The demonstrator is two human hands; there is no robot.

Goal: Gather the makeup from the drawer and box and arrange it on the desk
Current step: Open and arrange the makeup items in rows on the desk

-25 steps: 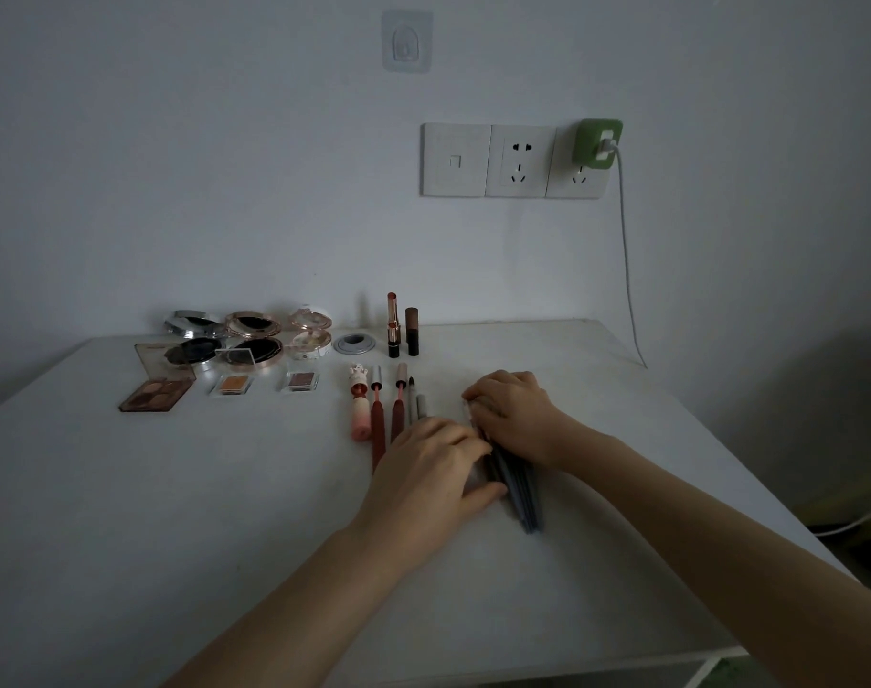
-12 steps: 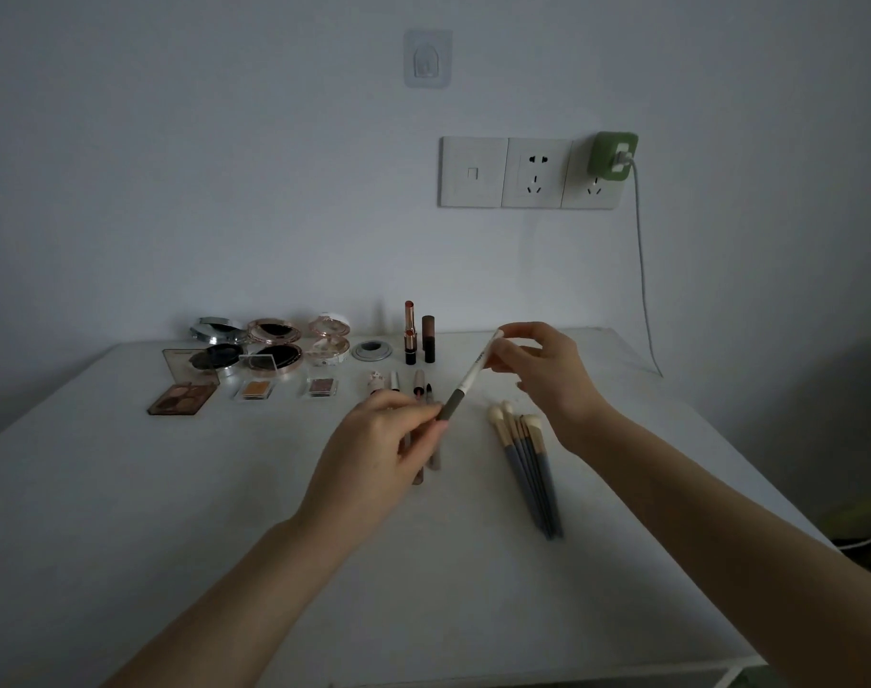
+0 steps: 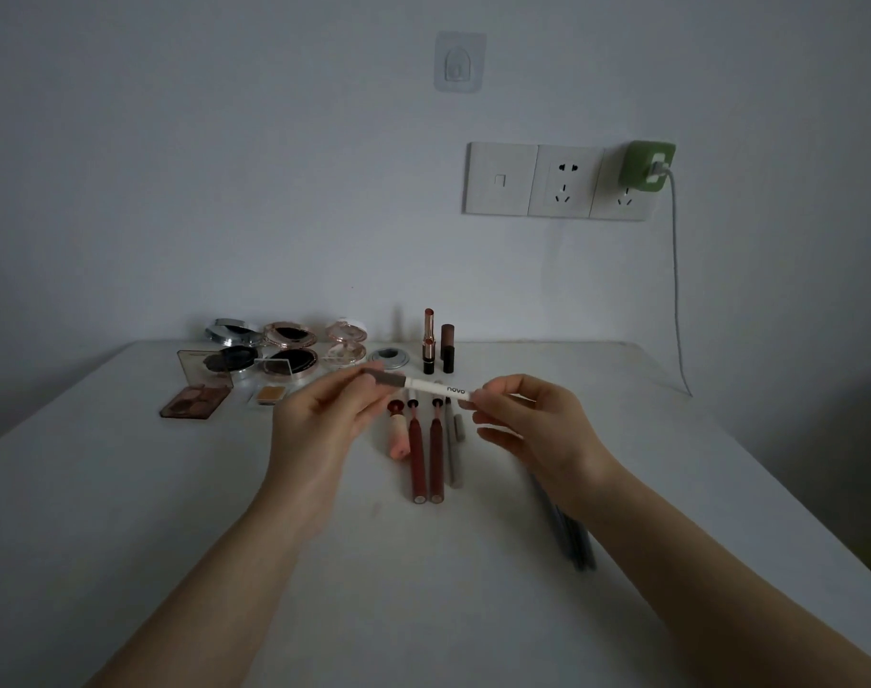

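Head camera: A person's left hand (image 3: 324, 424) and right hand (image 3: 532, 429) hold a slim white-and-grey makeup pen (image 3: 433, 387) marked "novo" level in the air above a white table (image 3: 126, 513). The left hand's fingers pinch its grey end, and the right hand's thumb and forefinger pinch its white tip. Below the pen, side by side on the table, lie a pink tube (image 3: 399, 437), two dark red lip tubes (image 3: 415, 459) and a grey pencil (image 3: 456, 454), all pointing toward the wall. A bundle of dark-handled brushes (image 3: 575, 538) lies to their right, partly hidden under the right forearm. Near the back edge, two lipsticks (image 3: 428, 342) stand upright. Left of them sit a round silver disc (image 3: 389, 358), several open compacts (image 3: 289, 347) and an eyeshadow palette (image 3: 193, 404) with its lid raised. On the wall behind, a green charger (image 3: 647, 163) is plugged into a socket panel (image 3: 532, 181), its cable (image 3: 676, 290) trailing down past the table's far corner. The room is dim.
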